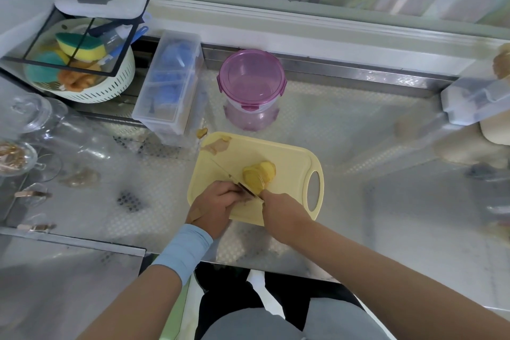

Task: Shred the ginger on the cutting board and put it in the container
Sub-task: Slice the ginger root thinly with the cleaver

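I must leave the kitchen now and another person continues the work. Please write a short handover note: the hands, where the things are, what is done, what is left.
Right hand: grips the knife, blade lying across the cutting board.
Left hand: curled beside the blade; whether it holds anything is unclear.
Ginger: yellow lump on the board, right of the blade.
Container: behind the board, lid on.
Done: peeling, it seems; scraps lie at the board's far corner.
Left: shred, open the container, fill it.
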Tool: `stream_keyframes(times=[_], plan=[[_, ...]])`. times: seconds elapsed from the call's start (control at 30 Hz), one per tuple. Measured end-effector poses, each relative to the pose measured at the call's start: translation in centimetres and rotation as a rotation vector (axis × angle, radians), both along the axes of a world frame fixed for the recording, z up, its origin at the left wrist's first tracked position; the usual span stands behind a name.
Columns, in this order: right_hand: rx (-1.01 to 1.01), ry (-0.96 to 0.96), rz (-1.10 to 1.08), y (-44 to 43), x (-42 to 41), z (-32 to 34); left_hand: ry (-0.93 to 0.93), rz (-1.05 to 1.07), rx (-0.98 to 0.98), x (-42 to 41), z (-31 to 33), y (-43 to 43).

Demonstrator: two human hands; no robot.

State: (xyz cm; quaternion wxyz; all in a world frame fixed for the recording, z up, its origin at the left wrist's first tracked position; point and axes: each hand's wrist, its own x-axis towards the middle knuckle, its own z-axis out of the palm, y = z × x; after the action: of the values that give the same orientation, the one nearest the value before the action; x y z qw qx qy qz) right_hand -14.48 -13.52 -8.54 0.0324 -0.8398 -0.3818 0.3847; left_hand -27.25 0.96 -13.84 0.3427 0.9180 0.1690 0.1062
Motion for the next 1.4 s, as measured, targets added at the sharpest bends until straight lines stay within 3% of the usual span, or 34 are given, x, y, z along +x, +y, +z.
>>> stream_keyframes(times=[0.2, 0.67, 0.8, 1.03, 1.4], plan=[[0.018, 0.021, -0.058, 0.4, 0.6, 0.1, -0.003, -0.035, 0.038, 0.2, 0.4, 0.1], [0.226, 0.285, -0.285, -0.8, 2.9, 0.2, 0.067, 0.007, 0.013, 0.5, 1.5, -0.1], [0.175, 0.214, -0.231, -0.8, 3.3, 1.4, 0.087, 0.064, -0.107, 0.3, 1.7, -0.5], [0.143, -0.062, -0.010, -2.0, 0.4, 2.9, -0.018, 0.069, -0.028, 0.1, 1.0, -0.8], [0.087, -0.070, -0.028, -2.2, -2.2, 3.8, -0.067, 0.017, 0.122, 0.4, 1.1, -0.1]])
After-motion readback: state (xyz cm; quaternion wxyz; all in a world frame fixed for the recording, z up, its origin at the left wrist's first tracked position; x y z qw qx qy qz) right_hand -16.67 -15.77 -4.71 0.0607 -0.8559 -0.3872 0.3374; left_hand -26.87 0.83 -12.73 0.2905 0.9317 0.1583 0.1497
